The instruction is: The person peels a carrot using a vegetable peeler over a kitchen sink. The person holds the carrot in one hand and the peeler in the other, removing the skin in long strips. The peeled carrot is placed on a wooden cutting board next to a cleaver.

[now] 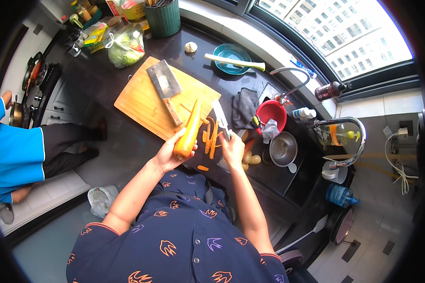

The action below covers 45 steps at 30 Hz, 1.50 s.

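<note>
My left hand (165, 153) is wrapped round the thick end of a peeled-looking carrot (190, 129), which points up and away over the near edge of the wooden cutting board (139, 101). My right hand (233, 150) grips the greenish handle of a small knife with a pale blade (219, 114), to the right of the carrot and apart from it. Strips of carrot peel (212, 137) lie between my two hands, with one more piece nearer to me. A cleaver (164, 80) with a wooden handle rests flat on the board, just beyond the carrot.
Beyond the board are a bagged vegetable (126, 49), a garlic bulb (191, 47) and a teal plate (225, 67) with a leek stalk (236, 62) across it. Right of my hands sit potatoes (253, 159), a red basin (271, 117) and a metal bowl (283, 148). A person in blue (19, 155) is at left.
</note>
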Each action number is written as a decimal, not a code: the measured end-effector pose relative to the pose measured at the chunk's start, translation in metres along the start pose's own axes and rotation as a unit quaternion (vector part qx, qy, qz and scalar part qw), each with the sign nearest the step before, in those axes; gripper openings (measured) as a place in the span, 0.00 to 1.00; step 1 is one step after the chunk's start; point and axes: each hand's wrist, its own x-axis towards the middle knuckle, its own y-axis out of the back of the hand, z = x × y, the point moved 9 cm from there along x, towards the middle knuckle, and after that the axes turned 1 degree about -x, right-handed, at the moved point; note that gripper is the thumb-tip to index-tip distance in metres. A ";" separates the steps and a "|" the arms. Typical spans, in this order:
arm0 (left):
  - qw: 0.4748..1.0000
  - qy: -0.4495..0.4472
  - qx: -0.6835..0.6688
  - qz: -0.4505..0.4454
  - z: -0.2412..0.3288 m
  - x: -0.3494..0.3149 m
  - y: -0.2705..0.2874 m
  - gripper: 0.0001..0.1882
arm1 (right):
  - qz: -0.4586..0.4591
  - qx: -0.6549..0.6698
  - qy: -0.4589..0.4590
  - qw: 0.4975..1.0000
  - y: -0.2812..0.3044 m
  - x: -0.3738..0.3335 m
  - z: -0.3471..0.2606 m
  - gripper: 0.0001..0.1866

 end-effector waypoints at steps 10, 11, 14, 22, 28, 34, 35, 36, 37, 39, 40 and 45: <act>0.994 -0.044 0.080 0.059 0.004 0.007 0.010 0.27 | -0.147 -0.005 0.182 0.972 0.014 -0.086 -0.101 0.16; 0.997 -0.041 0.060 0.008 0.005 0.010 0.002 0.26 | -0.134 -0.011 0.224 0.965 0.014 -0.091 -0.109 0.16; 0.997 -0.044 0.038 -0.055 0.001 0.017 0.001 0.24 | -0.113 -0.043 0.260 0.958 0.008 -0.098 -0.111 0.17; 0.996 -0.064 0.064 -0.016 0.006 -0.005 -0.023 0.21 | -0.089 -0.052 0.231 0.967 0.009 -0.085 -0.105 0.19; 0.998 0.025 0.037 -0.051 -0.007 -0.018 -0.012 0.23 | -0.086 -0.014 0.130 0.988 0.009 -0.037 -0.075 0.20; 0.994 0.062 0.039 -0.075 -0.021 -0.048 -0.032 0.23 | -0.074 -0.108 -0.035 0.991 0.013 0.028 0.040 0.30; 0.996 0.052 0.044 -0.060 -0.019 -0.045 -0.024 0.23 | -0.063 -0.101 -0.063 0.991 0.017 0.025 0.040 0.30; 0.997 0.043 0.049 -0.046 -0.017 -0.037 -0.015 0.23 | -0.051 -0.095 -0.090 0.990 0.022 0.020 0.040 0.29; 0.997 0.034 0.054 -0.031 -0.015 -0.030 -0.006 0.23 | -0.033 -0.049 -0.067 0.996 0.021 0.018 0.034 0.28; 0.996 0.006 0.084 0.002 -0.013 -0.020 0.008 0.23 | -0.056 0.097 -0.080 0.991 0.013 0.000 0.002 0.21; 0.995 -0.008 0.099 0.020 -0.011 -0.017 0.013 0.23 | -0.080 0.197 -0.082 0.974 -0.005 -0.007 -0.001 0.19; 0.976 -0.090 0.199 0.019 0.004 -0.014 -0.016 0.26 | -0.151 0.345 -0.053 0.925 -0.035 -0.053 -0.062 0.19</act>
